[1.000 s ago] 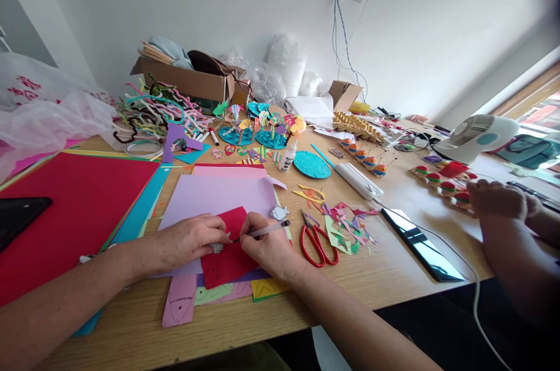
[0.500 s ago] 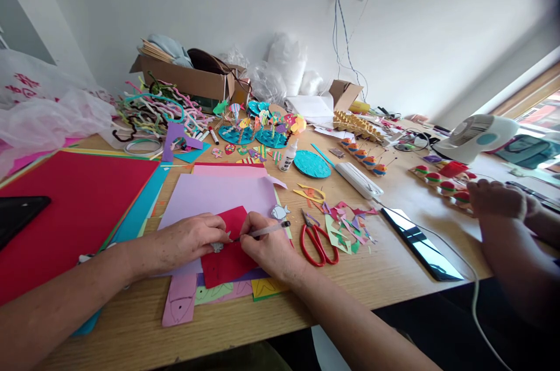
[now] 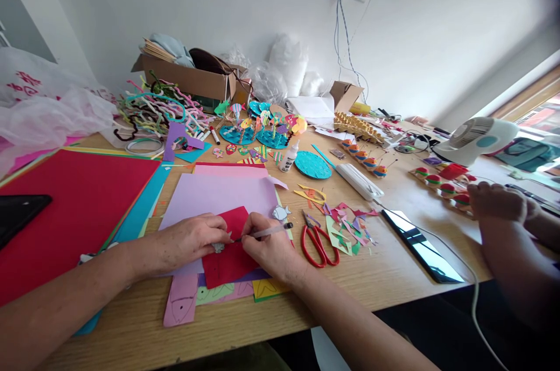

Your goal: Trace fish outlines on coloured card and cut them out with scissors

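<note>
My right hand [image 3: 270, 249] grips a pen [image 3: 271, 231] with a clear barrel and a dark end, its tip down at a red piece of paper [image 3: 231, 269]. With bent fingers, my left hand [image 3: 190, 240] pinches a small pale paper cutout [image 3: 218, 247] flat against that red paper; most of the cutout is hidden. Under it lies a lilac sheet [image 3: 219, 193]. A white paper fish [image 3: 280, 212] rests just beyond my right hand. Paper strips with drawn fish, such as a pink one [image 3: 181, 303], stick out below the red paper.
Red-handled scissors [image 3: 318, 242] and paper scraps [image 3: 350, 225] lie to the right, near a phone [image 3: 420, 245]. Beyond stand a glue bottle [image 3: 288, 157] and a blue disc [image 3: 312, 164]. A stack of coloured paper [image 3: 87, 202] is at left. Another person's hands [image 3: 499, 202] are at right.
Almost nothing differs. The pen and my right hand have shifted very slightly; my left hand stays on the cutout and the red paper.
</note>
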